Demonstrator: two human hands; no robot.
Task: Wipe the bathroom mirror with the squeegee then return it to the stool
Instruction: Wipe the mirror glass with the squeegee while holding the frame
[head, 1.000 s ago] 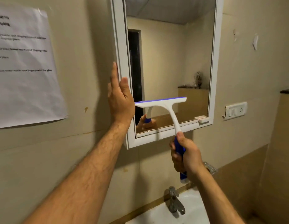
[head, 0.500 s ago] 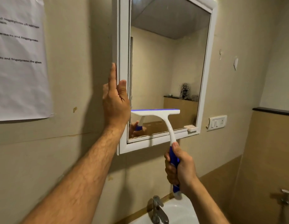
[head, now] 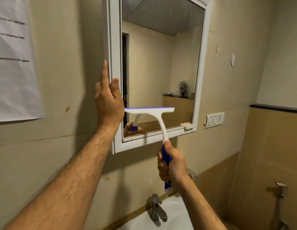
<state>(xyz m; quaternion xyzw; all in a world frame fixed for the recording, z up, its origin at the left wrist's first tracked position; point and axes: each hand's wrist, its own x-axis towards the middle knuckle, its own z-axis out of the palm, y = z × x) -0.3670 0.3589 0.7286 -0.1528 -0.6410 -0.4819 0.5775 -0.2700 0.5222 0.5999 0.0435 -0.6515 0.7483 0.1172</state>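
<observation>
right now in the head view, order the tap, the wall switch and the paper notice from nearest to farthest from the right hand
From the right hand, which grips the squeegee:
1. Tap, just below it over the sink.
2. Wall switch, up and to its right beside the mirror.
3. Paper notice, far left on the wall.

In front of me the beige wall (head: pixel 227 39) carries everything here: the white-framed mirror (head: pixel 161 63) is mounted on it, a printed sheet of paper (head: pixel 13 63) hangs flat on it to the left, and a white switch plate (head: pixel 215 120) sits on it just beside the mirror's lower right corner. My left hand (head: pixel 108 100) rests flat with straight fingers against the frame's left edge, and the squeegee (head: pixel 151 113) that my right hand (head: pixel 171 163) grips by its blue handle lies with its blade across the lower glass. Below the mirror a white basin (head: pixel 169 218) with a metal tap (head: pixel 157 208) stands against the same wall.
</observation>
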